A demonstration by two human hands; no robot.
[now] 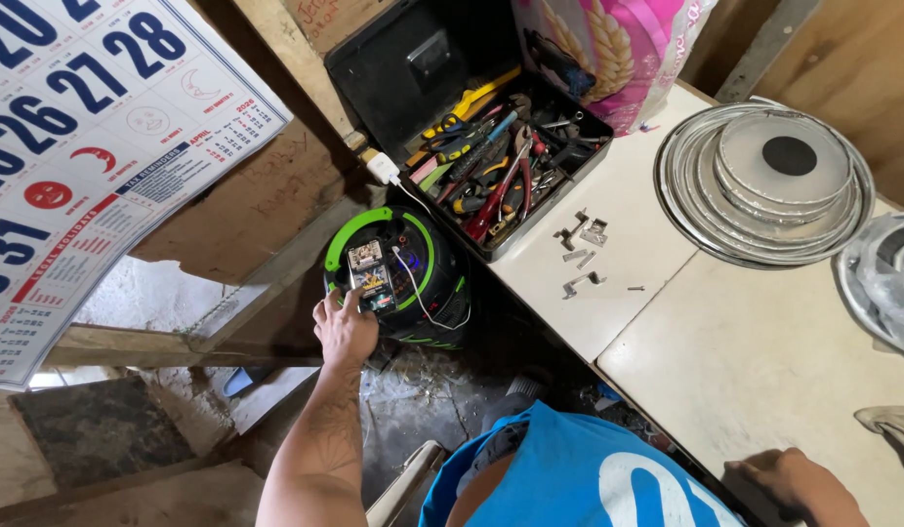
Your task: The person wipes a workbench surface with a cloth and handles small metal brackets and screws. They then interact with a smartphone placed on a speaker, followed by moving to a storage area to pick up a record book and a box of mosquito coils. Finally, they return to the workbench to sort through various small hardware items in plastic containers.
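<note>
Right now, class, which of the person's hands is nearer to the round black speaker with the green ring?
Left. The left hand touches the round black speaker with the green ring; the right hand rests far off on the white table.

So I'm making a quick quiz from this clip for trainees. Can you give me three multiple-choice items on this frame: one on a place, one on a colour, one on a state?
1. Where is the left hand?
A. on the round device
B. in the toolbox
C. on the pan lids

2. What colour is the ring on the round device?
A. red
B. green
C. yellow

3. How is the toolbox?
A. shut
B. open, tools inside
C. open, empty

Answers:
1. A, its fingers touch the device's top by the small panel.
2. B, a bright green ring runs round the black top.
3. B, the lid stands up and pliers and screwdrivers fill the tray.

The right hand rests on the white table.
</note>
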